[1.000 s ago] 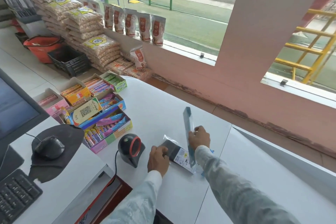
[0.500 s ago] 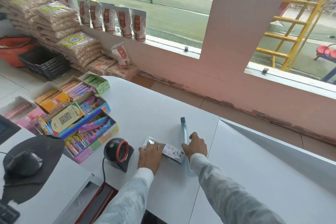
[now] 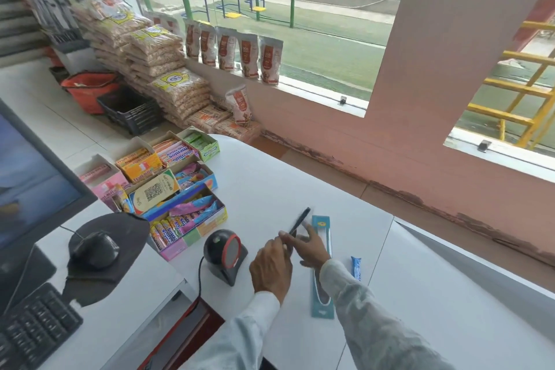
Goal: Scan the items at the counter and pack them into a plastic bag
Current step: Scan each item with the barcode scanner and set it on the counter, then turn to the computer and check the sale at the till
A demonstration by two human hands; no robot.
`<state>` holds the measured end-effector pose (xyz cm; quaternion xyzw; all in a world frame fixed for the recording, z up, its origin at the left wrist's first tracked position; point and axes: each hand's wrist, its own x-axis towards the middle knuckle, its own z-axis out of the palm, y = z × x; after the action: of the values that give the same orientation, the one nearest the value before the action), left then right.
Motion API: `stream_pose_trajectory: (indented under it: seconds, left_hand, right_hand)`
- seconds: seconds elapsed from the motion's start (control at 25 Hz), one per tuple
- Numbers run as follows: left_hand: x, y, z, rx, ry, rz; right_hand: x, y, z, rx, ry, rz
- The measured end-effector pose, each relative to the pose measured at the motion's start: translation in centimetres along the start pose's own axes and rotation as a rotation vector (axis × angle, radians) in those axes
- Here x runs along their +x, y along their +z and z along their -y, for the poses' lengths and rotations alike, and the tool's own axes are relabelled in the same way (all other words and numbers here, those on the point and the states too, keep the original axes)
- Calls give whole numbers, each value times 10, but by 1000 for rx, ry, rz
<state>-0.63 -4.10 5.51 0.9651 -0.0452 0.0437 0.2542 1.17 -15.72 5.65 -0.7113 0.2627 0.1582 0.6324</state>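
Observation:
My left hand [image 3: 271, 267] grips a flat dark packet [image 3: 300, 221] by its lower end and holds it edge-on above the white counter [image 3: 270, 183], just right of the black and red barcode scanner [image 3: 225, 252]. My right hand [image 3: 310, 246] hovers beside the packet with its fingers spread and nothing in them. Under that hand a long teal blister pack [image 3: 322, 303] lies flat on the counter. A small blue wrapped bar [image 3: 356, 268] lies to its right. No plastic bag is in view.
Open boxes of sweets [image 3: 180, 204] crowd the counter left of the scanner. A monitor [image 3: 30, 183], mouse [image 3: 94, 249] and keyboard [image 3: 33, 330] sit at the far left. Stacked sacks [image 3: 156, 63], an orange basket and a black crate stand on the floor behind.
The teal pack went from upright in my right hand to flat on the counter, released. My left hand lifted the dark packet off the counter and turned it on edge.

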Motion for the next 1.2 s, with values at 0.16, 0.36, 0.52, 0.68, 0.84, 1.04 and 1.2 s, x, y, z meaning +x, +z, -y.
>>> stream_pose_trajectory:
  seconds: [0.16, 0.36, 0.52, 0.68, 0.84, 1.04, 1.2]
  left_hand:
    - [-47, -17, 15, -134, -117, -76]
    - [-71, -24, 33, -122, -245, -79]
    - [-75, -25, 38, -78, -266, -76]
    - [-67, -24, 35, -9, -173, -58]
    - [-49, 1, 21, 166, -23, 61]
    - [-50, 49, 0, 136, -35, 274]
    - [-54, 58, 5, 229, 30, 224]
  right_hand:
    - [-6, 23, -6, 98, 89, 280]
    - [-11, 54, -23, 63, 128, 328]
    - [-12, 60, -24, 30, 115, 338]
    - [-11, 45, -23, 68, 118, 319]
    - [8, 15, -29, 36, 112, 79]
    - [13, -22, -39, -174, 104, -233]
    - [-20, -42, -41, -630, -228, -296]
